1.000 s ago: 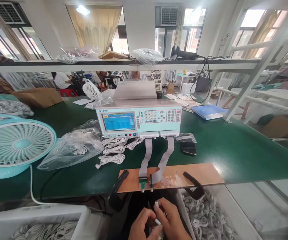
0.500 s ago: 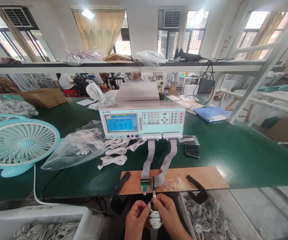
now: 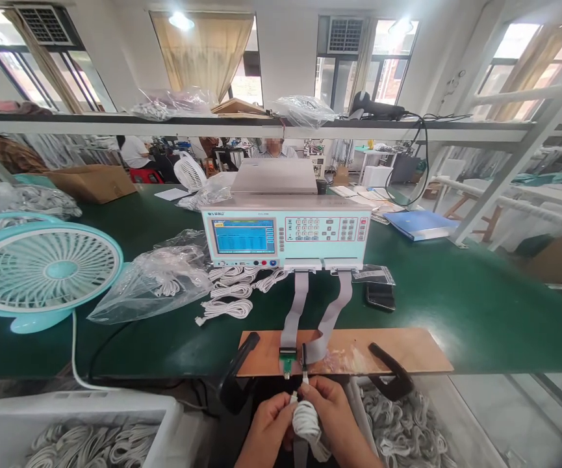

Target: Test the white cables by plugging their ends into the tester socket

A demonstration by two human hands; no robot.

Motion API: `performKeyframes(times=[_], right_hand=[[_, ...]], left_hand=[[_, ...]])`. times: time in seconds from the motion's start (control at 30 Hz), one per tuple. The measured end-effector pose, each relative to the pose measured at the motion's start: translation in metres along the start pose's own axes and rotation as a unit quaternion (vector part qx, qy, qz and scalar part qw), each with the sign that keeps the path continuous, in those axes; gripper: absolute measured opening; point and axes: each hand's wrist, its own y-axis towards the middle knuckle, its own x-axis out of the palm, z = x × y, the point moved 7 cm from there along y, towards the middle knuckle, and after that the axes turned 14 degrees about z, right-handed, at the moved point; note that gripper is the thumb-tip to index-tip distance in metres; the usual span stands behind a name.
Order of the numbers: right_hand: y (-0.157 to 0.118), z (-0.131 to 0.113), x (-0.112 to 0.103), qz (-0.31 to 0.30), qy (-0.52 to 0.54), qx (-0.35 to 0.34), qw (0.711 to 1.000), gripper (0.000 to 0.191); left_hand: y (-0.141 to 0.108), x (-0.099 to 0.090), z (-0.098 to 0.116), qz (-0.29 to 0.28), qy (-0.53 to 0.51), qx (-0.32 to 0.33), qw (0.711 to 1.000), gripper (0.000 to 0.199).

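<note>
The left hand (image 3: 271,419) and right hand (image 3: 334,411) are held close together, low in the view, thumbs and fingers bent into pinching grips. The right fingertips are set slightly farther forward, and both wrists are angled inward

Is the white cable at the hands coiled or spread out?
Coiled: the white cable shows as a compact bundle of loops between the left hand and right hand.

Ribbon cables (image 3: 298,302) are blocking left half of board (image 3: 421,351)
Black clamps (image 3: 392,378) are flanking; open lane is running across right tabletop (image 3: 456,305)
</note>
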Motion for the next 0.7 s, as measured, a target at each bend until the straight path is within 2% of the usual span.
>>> performKeyframes(times=[0.1, 0.3, 0.43, 0.7], right_hand=[[0.000, 0.003, 0.004, 0.006, 0.026, 0.025, 0.999, 0.029], [0.000, 0.003, 0.007, 0.002, 0.049, 0.020, 0.999, 0.028], [0.002, 0.000, 0.004, -0.011, 0.007, -0.004, 1.000, 0.027], [-0.001, -0.005, 0.006, -0.018, 0.002, -0.009, 1.000, 0.030]], left_hand=[[0.001, 0.000, 0.010, -0.009, -0.014, 0.001, 1.000, 0.030], [0.002, -0.007, 0.023, 0.074, -0.053, 0.056, 0.994, 0.023], [0.005, -0.011, 0.021, 0.109, -0.065, 0.047, 0.991, 0.026], [0.005, -0.010, 0.006, 0.125, -0.131, -0.003, 0.983, 0.030]])
